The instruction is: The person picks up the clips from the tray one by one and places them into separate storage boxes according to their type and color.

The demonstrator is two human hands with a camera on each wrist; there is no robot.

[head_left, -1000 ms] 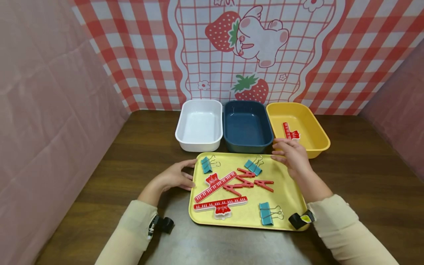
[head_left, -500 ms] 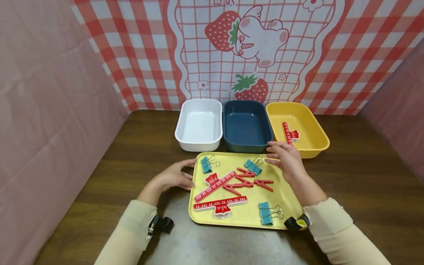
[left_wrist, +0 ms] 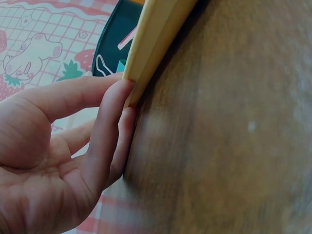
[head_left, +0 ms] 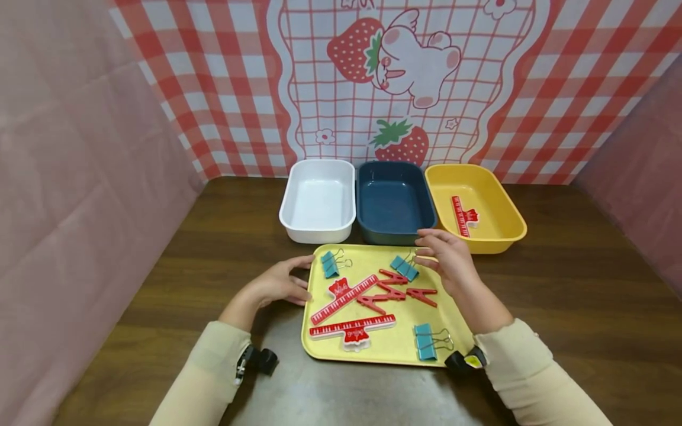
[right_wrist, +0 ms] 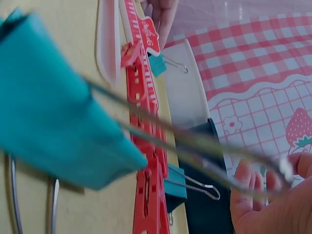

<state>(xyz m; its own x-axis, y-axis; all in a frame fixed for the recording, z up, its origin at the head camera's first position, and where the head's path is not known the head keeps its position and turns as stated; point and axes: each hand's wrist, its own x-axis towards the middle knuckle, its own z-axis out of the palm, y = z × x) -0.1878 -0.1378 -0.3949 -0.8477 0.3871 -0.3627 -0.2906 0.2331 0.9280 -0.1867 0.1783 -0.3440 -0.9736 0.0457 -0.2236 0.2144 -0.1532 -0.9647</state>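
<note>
My left hand (head_left: 280, 283) touches the left edge of the yellow tray (head_left: 373, 353), fingertips against its rim (left_wrist: 141, 53) in the left wrist view. My right hand (head_left: 450, 260) hovers over the tray's back right, fingers relaxed and nothing between them. Nearest to it is a teal binder clip (head_left: 405, 268). Another binder clip (head_left: 330, 264) lies back left, and a third (head_left: 425, 342) front right, large and blurred in the right wrist view (right_wrist: 58, 107). Several red clothespins (head_left: 391, 293) lie mid-tray. Two red piano-key clips (head_left: 345, 302) lie on its left half.
Behind the tray stand a white bin (head_left: 318, 201), a dark blue bin (head_left: 395, 201) and a yellow bin (head_left: 495, 207) in a row. One red piano-key clip (head_left: 465, 217) lies in the yellow bin. A checked cloth (head_left: 229, 89) hangs behind.
My right hand has moved left, away from the yellow bin and over the tray's back right. The left hand has stayed at the tray's edge.
</note>
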